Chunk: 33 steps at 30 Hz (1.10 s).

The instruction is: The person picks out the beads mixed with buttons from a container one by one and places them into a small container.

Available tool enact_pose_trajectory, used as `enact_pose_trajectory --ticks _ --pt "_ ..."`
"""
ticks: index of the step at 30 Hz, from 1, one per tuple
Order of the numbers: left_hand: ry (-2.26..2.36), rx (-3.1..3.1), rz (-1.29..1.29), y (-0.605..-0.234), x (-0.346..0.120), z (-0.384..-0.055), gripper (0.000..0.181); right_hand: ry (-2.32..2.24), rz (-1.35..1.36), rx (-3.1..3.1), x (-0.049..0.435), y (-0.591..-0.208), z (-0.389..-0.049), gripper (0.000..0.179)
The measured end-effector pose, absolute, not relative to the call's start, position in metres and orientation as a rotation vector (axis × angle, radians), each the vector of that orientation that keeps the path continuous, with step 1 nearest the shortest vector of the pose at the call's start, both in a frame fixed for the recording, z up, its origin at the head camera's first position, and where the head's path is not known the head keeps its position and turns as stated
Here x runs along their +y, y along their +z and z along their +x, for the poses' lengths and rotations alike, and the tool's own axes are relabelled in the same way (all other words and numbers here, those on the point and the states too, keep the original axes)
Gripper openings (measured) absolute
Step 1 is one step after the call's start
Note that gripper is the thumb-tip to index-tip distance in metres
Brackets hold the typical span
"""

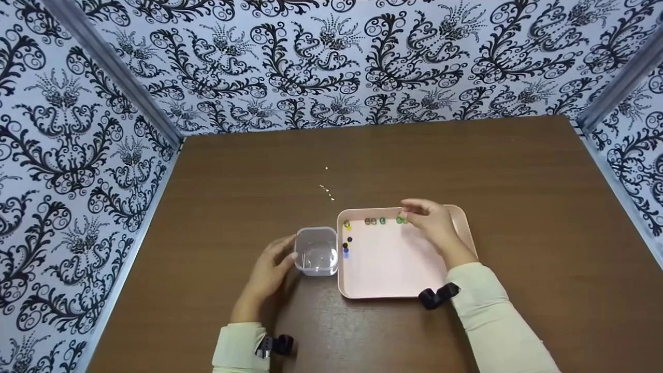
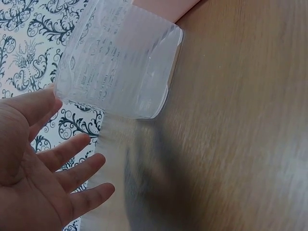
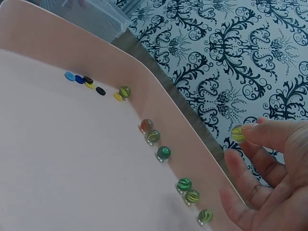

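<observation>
In the right wrist view, my right hand [image 3: 269,168] pinches a yellow-green glass marble [image 3: 237,134] between thumb and forefinger, above the rim of the pink tray [image 3: 183,125]. More marbles lie along that tray wall, among them a reddish one [image 3: 147,125], a dark green one [image 3: 164,152] and a bright green one [image 3: 184,184]. My left hand [image 1: 270,267] is at the left side of a clear plastic container [image 1: 316,252], thumb and forefinger touching it, the other fingers spread loosely. The container stands against the tray's left side.
Small flat discs, blue [image 3: 70,76], black [image 3: 100,90] and yellow [image 3: 118,96], lie near the tray's left wall. Tiny white specks [image 1: 327,191] dot the brown table [image 1: 248,171] behind the container. Patterned panels [image 1: 331,62] enclose the back and sides.
</observation>
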<state>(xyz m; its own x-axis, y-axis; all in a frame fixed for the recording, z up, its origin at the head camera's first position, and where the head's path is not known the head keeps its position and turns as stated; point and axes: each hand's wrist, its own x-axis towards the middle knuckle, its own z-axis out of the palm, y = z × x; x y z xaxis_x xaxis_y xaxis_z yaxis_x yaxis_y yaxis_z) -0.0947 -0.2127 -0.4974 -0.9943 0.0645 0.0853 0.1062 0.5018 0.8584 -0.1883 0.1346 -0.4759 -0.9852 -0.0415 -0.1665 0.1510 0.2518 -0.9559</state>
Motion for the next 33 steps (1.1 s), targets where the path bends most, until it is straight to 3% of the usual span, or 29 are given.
enact_pose_trajectory --ticks 21,33 --pt "-1.556 -2.693 -0.103 -0.499 -0.213 -0.095 0.039 -1.855 0.084 2.264 0.111 -0.468 -0.184 0.039" --pt "-1.559 -2.689 -0.110 -0.498 -0.212 -0.094 0.038 -1.828 -0.017 2.303 0.093 -0.465 -0.180 0.030"
